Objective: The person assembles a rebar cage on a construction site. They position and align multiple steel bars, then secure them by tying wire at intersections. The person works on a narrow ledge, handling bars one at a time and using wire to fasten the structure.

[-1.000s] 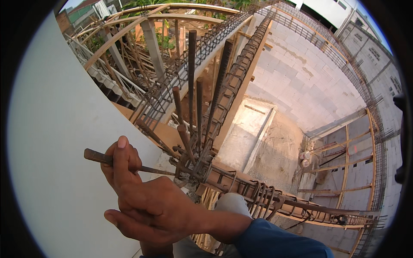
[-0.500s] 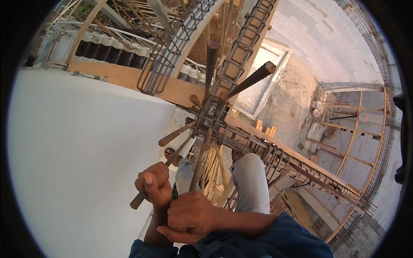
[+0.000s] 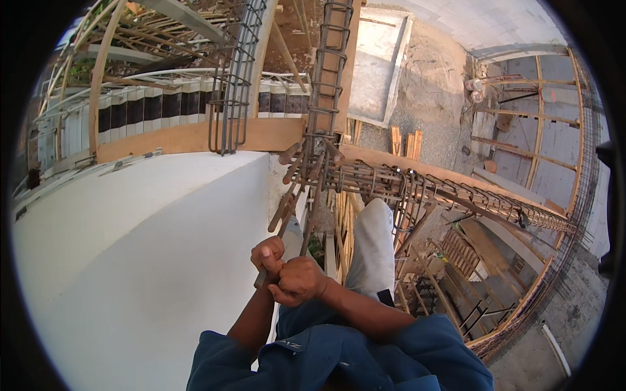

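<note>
At far left stands a smooth white wall [image 3: 150, 247], and behind it runs a row of white and dark upright panels [image 3: 163, 104]. A square cage of thin grey steel bars [image 3: 235, 85] rises at a long tan wooden board [image 3: 179, 138].

Further right, the left hand [image 3: 267, 254] has its fingers clamped on a long round rusty steel bar [image 3: 285, 218]; the bar slants down-left from a crowded joint of brown reinforcing bars [image 3: 317, 156], and its blunt end sticks out below the fist. Just beside it, touching or nearly so, the right hand [image 3: 298, 280] has its fingers closed around a second rusty steel bar [image 3: 309, 228], which reaches the top of that fist from the same joint. Both forearms emerge from a dark blue shirt [image 3: 332, 355].

Right of the hands is a knee in light grey trousers [image 3: 373, 251]. Above it, a horizontal brown steel cage with looped ties [image 3: 407, 182] extends rightward from the joint, alongside a narrow tan plank [image 3: 450, 174]. A grey wall with wooden battens [image 3: 515, 140] lies at far right.
</note>
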`<state>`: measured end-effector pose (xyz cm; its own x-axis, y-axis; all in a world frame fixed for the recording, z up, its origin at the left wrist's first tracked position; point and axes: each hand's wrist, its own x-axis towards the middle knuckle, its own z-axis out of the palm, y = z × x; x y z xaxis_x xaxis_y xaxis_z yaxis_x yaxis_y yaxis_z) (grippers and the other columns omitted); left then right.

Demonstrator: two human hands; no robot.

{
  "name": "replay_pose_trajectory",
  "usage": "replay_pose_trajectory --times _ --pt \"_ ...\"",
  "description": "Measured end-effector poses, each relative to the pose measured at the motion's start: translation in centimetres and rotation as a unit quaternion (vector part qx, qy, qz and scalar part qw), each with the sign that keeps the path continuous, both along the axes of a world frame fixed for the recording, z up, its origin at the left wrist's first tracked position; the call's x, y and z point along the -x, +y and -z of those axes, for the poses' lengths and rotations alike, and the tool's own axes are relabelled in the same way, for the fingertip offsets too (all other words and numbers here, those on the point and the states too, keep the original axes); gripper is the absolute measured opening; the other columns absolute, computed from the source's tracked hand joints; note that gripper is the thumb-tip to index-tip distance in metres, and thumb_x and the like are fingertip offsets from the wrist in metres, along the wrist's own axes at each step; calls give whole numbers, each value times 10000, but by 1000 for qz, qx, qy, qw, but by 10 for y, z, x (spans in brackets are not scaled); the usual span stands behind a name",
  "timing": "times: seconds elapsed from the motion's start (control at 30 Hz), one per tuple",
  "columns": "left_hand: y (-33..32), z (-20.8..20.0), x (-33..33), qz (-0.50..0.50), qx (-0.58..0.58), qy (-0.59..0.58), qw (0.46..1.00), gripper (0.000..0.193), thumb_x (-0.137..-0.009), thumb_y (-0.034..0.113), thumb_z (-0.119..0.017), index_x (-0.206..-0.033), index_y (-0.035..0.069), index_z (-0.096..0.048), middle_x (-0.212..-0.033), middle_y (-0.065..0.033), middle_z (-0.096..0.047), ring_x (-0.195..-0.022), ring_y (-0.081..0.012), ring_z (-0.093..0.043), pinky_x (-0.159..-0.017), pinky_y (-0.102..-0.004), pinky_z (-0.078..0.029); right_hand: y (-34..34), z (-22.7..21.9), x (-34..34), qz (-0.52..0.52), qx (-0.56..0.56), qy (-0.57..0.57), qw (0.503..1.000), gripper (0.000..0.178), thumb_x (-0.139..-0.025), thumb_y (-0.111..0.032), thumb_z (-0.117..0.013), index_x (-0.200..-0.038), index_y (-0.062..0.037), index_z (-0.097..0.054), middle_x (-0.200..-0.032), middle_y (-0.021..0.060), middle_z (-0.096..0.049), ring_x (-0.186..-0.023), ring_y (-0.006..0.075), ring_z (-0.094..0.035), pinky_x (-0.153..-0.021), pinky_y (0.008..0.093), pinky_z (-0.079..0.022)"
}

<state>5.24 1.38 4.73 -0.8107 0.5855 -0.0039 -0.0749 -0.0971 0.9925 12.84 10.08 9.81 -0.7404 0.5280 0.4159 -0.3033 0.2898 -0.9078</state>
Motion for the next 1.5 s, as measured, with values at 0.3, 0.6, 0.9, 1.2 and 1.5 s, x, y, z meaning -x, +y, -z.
replay_pose_trajectory --times 0.3,0.6,0.9,1.2,1.5 --pt "-9 -6 16 170 151 70 971 512 -976 399 -410 -579 83 -348 -532 -12 -348 -488 -134 -365 -459 -305 -277 -24 0 -3 213 -38 -99 971 345 -821 -166 -647 -568 -112 -420 -519 58 -439 -428 255 -481 -415 379 -379" --pt "-16 1 29 254 140 157 944 461 -954 444 -461 -684 71 -433 -631 -29 -446 -575 -166 -488 -508 -302 -388 -39 -12 -6 308 3 -92 947 356 -906 -217 -580 -588 -107 -463 -533 77 -492 -461 273 -535 -434 384 -423" --pt "-25 20 75 403 286 -102 864 420 -963 375 -429 -1114 -10 -503 -1051 -156 -580 -931 -289 -606 -804 -403 -518 -39 -4 -8 286 18 -138 948 353 -884 -291 -606 -614 -84 -513 -553 121 -528 -485 336 -535 -464 422 -436" --pt "21 27 86 304 427 -479 704 511 -944 320 -403 -1211 -111 -470 -1144 -273 -575 -1017 -362 -630 -824 -449 -580 -43 -7 -11 302 54 -215 927 300 -869 -282 -585 -641 -90 -622 -568 126 -578 -512 320 -579 -501 411 -461" --pt "19 53 75 333 414 -513 675 435 -935 421 -448 -1089 32 -568 -982 -142 -640 -792 -227 -663 -654 -364 -583 -41 12 9 381 51 -224 896 304 -904 -276 -553 -667 -95 -608 -612 135 -601 -576 364 -597 -523 439 -480"
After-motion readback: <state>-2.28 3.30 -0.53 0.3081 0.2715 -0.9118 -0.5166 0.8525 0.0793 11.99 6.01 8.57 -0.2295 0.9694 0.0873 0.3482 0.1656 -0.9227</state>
